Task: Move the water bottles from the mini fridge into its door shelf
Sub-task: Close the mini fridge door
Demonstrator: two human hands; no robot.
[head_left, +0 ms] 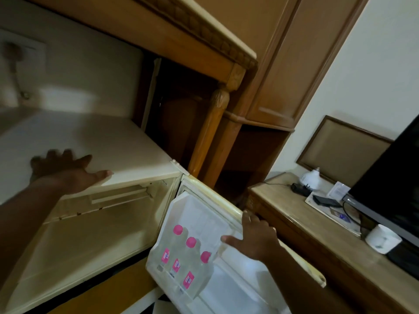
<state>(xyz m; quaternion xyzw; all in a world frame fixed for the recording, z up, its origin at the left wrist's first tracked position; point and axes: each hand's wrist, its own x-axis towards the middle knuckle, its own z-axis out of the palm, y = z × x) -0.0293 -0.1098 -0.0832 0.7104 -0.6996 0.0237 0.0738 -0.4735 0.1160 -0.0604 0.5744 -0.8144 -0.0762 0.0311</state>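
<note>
The cream mini fridge (95,236) stands open, and I see no bottles in the part of its inside that shows. Three clear water bottles with pink caps and pink labels (181,259) stand in a row in the door shelf (158,270) of the open door (229,223). My left hand (68,171) lies flat on the fridge's top near its front edge, fingers spread. Over on the door, my right hand (254,236) rests on the upper edge, fingers apart, just right of the bottles. Neither hand holds a bottle.
A wooden cabinet (226,105) with a carved post rises behind the fridge. To the right a wooden desk (317,241) carries a dark TV screen (392,177), a white cup (383,239), cables, a charger and papers. A wall socket (20,53) is at upper left.
</note>
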